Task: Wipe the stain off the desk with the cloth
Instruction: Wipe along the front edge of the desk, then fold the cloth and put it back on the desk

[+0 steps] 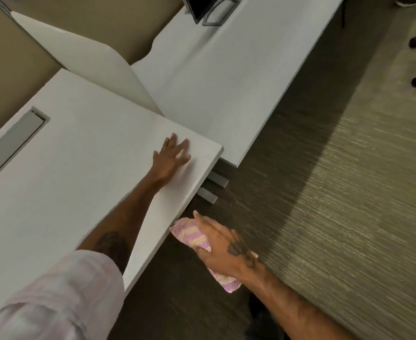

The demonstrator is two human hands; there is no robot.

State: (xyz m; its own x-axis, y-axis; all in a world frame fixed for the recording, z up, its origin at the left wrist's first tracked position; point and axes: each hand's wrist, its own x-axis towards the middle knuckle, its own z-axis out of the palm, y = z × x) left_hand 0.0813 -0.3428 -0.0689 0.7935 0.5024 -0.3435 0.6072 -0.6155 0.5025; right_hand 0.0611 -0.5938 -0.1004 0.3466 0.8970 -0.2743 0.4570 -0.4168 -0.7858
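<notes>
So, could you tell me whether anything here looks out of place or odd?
Nothing is spilled or damaged. One oddity: the cloth is off the desk, gripped in the right hand beside its edge, while the left hand lies flat on top. No stain is visible.

The desk [79,168] has a smooth, matt pale-grey top, like laminate, with a brushed-metal-looking cable flap [13,141] set into it. The cloth [189,235] looks like soft, nubby terry in pink and cream stripes. The carpet [337,192] is a rough, ribbed weave. The sleeve [62,298] is thin, pale striped fabric, lightly creased.
</notes>
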